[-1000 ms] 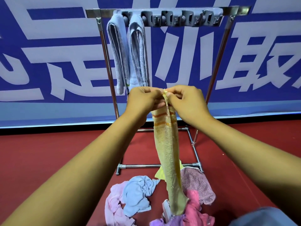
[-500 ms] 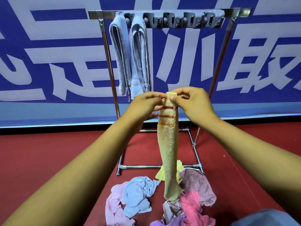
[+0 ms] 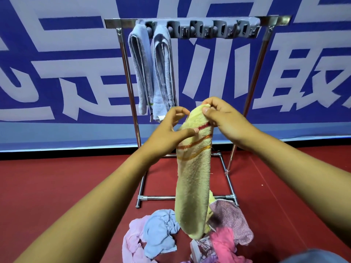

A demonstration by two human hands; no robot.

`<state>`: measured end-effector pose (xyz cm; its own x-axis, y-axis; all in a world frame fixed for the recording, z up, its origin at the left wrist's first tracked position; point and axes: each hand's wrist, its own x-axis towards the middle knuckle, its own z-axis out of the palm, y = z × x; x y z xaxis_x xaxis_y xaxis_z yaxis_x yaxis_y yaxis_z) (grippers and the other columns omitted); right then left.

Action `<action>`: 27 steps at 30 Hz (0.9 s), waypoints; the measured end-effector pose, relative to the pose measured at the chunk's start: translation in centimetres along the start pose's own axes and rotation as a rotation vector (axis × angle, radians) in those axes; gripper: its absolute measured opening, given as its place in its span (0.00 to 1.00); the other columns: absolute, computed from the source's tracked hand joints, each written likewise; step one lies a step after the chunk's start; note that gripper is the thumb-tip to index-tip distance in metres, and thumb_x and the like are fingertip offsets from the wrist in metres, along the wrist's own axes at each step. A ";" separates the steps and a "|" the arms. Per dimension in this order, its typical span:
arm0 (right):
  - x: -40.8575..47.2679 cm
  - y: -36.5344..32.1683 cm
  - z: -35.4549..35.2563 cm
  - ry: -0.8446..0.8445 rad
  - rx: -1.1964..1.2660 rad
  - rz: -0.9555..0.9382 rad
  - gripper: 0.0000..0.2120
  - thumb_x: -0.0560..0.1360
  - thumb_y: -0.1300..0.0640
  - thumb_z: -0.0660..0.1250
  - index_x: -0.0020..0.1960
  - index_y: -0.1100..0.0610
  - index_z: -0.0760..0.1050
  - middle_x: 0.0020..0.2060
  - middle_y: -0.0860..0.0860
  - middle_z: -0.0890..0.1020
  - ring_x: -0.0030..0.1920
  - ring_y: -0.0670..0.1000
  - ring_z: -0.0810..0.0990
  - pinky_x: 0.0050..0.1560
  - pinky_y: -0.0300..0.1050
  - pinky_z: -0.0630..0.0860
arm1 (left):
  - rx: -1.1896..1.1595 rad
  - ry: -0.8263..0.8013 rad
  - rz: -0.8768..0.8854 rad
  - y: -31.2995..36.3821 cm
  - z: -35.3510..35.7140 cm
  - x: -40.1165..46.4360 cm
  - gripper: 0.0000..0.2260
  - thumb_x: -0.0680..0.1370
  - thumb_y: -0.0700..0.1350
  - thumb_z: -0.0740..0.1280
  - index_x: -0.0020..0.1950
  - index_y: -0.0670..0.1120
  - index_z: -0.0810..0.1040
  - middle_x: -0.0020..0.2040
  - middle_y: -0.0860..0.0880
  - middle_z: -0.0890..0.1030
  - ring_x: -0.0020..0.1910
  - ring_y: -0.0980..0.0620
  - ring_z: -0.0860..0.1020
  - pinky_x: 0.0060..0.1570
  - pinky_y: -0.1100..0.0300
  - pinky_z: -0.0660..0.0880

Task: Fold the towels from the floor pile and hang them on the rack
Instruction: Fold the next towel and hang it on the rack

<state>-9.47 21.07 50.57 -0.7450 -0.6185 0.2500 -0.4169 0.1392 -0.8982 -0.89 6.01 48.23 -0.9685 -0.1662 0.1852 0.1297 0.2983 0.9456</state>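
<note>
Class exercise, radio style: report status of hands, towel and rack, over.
Right hand pinching yellow towel top; left hand open, thumb touching it. Two grey towels on rack; remaining slots free. Path unobstructed.

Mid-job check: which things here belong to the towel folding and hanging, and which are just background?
Job: yellow towel held by right hand, left hand touching it; floor pile; rack with two grey towels.
Background: blue banner, red floor.

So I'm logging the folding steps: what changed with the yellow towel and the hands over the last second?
The left hand let go of the top edge it was pinching and dropped to the side of the yellow towel, thumb touching it. The right hand kept its pinch at the top. The towel's lower end lifted off the floor pile. The two grey towels on the rack stayed put.
</note>
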 end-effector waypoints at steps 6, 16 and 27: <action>0.2 -0.8 -0.1 -0.023 0.088 0.044 0.08 0.81 0.61 0.56 0.46 0.54 0.70 0.35 0.49 0.72 0.35 0.45 0.69 0.36 0.38 0.66 | -0.002 -0.019 0.008 0.5 0.1 -0.1 0.17 0.77 0.32 0.62 0.63 0.46 0.68 0.44 0.46 0.75 0.39 0.57 0.75 0.41 0.63 0.72; 0.8 -0.3 -1.7 0.070 0.234 0.039 0.10 0.81 0.60 0.56 0.43 0.54 0.72 0.33 0.48 0.72 0.33 0.44 0.70 0.37 0.40 0.66 | 0.208 -0.179 -0.047 -0.9 -1.2 -0.7 0.07 0.77 0.44 0.69 0.53 0.43 0.79 0.50 0.48 0.83 0.48 0.53 0.81 0.52 0.57 0.77; 0.5 0.1 -3.0 0.113 0.136 0.055 0.09 0.82 0.59 0.56 0.44 0.53 0.71 0.34 0.48 0.73 0.34 0.45 0.71 0.41 0.42 0.68 | 0.135 -0.124 0.077 -1.2 -2.5 -1.6 0.14 0.80 0.41 0.64 0.64 0.54 0.74 0.53 0.50 0.79 0.45 0.55 0.79 0.47 0.62 0.76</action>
<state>-11.44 23.06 51.65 -0.8219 -0.5205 0.2314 -0.3053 0.0596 -0.9504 1.01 3.55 47.50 -0.9768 -0.0235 0.2130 0.1824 0.4304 0.8840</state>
